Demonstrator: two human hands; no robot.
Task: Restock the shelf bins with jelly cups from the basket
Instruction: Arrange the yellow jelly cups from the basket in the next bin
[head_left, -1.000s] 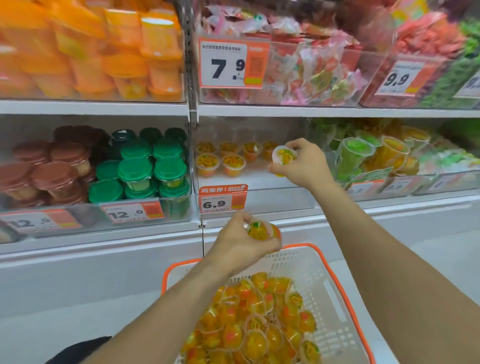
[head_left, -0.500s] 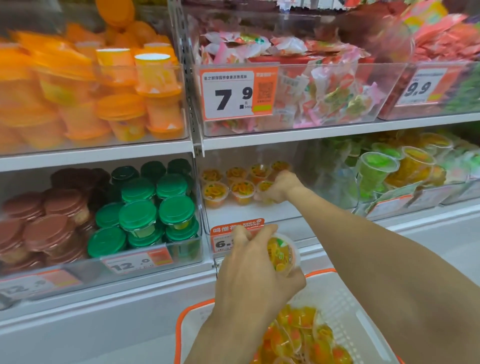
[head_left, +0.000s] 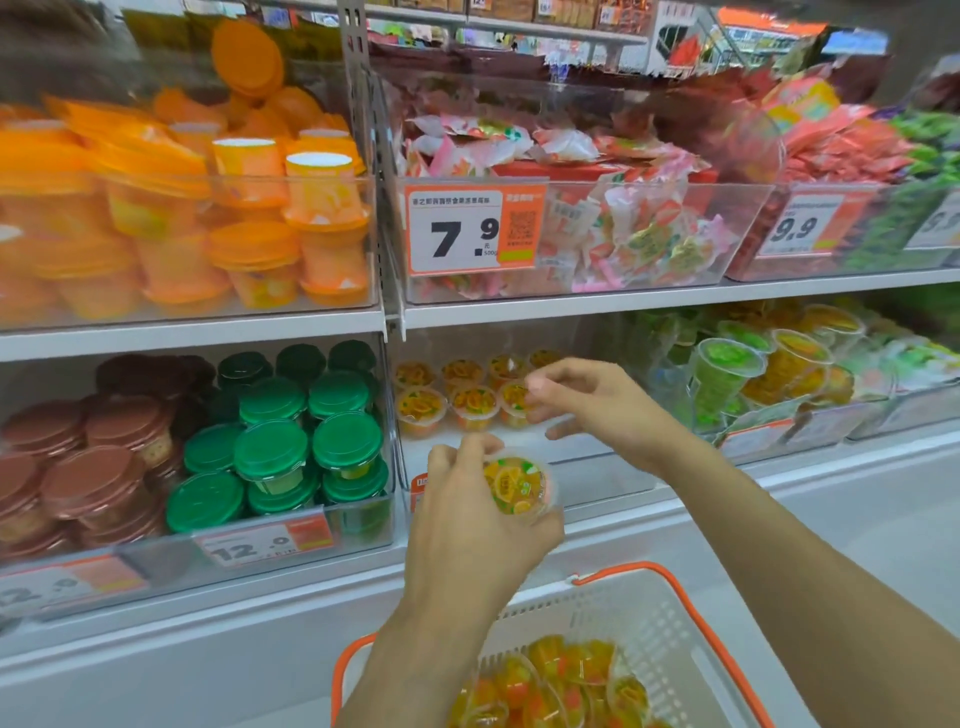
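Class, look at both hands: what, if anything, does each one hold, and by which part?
The left hand grips a jelly cup round its side wall, lid facing the camera. The right hand holds nothing.

Your white shelf (head_left: 597, 304) carries clear bins (head_left: 737, 260) — in the lower middle bin (head_left: 597, 457), orange jelly cups (head_left: 470, 408) sit in rows.

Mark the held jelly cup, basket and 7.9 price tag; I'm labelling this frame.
jelly cup (head_left: 514, 491), head view, printed lid.
basket (head_left: 691, 597), head view, orange rim.
7.9 price tag (head_left: 457, 239), head view, black digits.
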